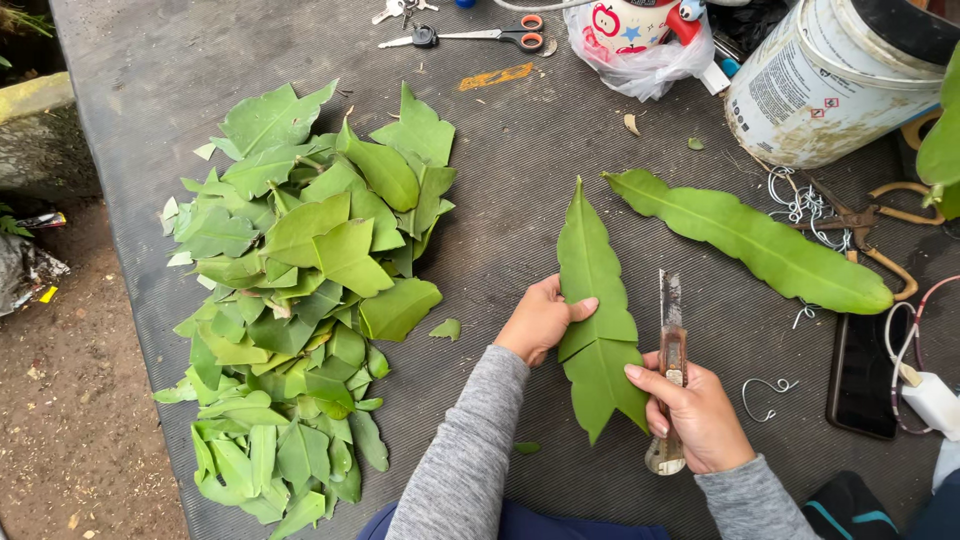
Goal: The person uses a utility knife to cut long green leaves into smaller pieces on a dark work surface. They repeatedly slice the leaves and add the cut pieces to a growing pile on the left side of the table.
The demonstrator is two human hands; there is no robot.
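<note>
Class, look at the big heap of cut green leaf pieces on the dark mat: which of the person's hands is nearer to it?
Left. The left hand presses the long green leaf just right of the heap of cut green leaf pieces; the right hand, gripping a rusty utility knife, lies farther right.

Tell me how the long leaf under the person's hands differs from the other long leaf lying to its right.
The held leaf lies roughly upright in view, pinned by the left hand, with the right hand holding a utility knife beside it. It shows a cut line across its middle. The other leaf lies slanted, untouched, uncut and looks longer. Both are green, flat and wavy-edged.
</note>
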